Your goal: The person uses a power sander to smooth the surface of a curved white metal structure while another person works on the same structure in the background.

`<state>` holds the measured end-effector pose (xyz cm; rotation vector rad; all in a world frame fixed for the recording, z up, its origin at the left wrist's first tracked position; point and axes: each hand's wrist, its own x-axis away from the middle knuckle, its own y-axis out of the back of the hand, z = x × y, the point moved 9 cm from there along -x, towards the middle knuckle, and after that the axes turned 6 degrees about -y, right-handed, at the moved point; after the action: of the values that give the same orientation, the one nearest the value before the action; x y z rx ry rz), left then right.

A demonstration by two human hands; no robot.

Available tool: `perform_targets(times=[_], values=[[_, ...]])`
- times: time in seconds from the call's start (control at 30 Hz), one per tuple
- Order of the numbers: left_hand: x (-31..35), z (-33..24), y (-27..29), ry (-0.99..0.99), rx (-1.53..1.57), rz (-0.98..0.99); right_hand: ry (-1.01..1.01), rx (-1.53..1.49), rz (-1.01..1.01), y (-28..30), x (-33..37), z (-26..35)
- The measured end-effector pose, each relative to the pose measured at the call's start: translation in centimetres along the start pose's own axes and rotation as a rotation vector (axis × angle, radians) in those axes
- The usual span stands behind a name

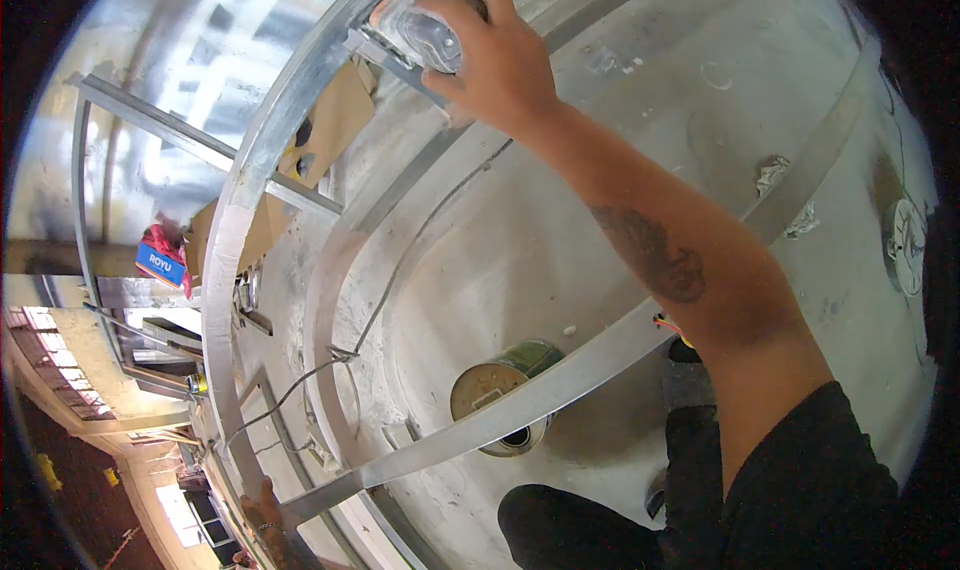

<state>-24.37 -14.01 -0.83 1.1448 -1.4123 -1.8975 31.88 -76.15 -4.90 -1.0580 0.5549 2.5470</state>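
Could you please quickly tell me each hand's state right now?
Left hand: at the curved metal frame; whether it grips cannot be told.
Right hand: closed around a dusty sander-like tool.

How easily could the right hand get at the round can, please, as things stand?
Probably not at once: the right hand is holding a grey tool, and a metal bar partly covers the can.

Green can (pixel 503 382) on grey floor (pixel 470 270); blue box (pixel 160 264) near brown cardboard (pixel 338 120)
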Motion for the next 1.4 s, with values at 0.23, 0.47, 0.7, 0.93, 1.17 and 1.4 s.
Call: perform_targets(times=[0.23,0.47,0.7,0.93,1.17,1.4], values=[[-1.0,2.5,-1.0,0.059,-0.045,0.015,0.022,-0.044,-0.016,0.2,-0.2,0.3],[-0.5,1.0,-0.7,-0.031,0.012,-0.057,0.084,0.007,-0.1,0.0,0.8,-0.1],[-0.7,2.2,-0.8,0.062,-0.012,0.054,0.049,-0.05,-0.005,0.7,-0.8,0.9],[-0.7,2.0,-1.3,0.008,0.087,-0.04,-0.011,-0.072,-0.168,2.1,-1.4,-2.8],[-0.7,3.0,-1.1,0.027,0.091,-0.092,-0.142,-0.041,-0.401,4.5,-3.6,-7.1],[-0.7,2.4,-1.8,0.063,0.005,-0.046,-0.228,-0.069,-0.419,6.8,-5.3,-10.1]])
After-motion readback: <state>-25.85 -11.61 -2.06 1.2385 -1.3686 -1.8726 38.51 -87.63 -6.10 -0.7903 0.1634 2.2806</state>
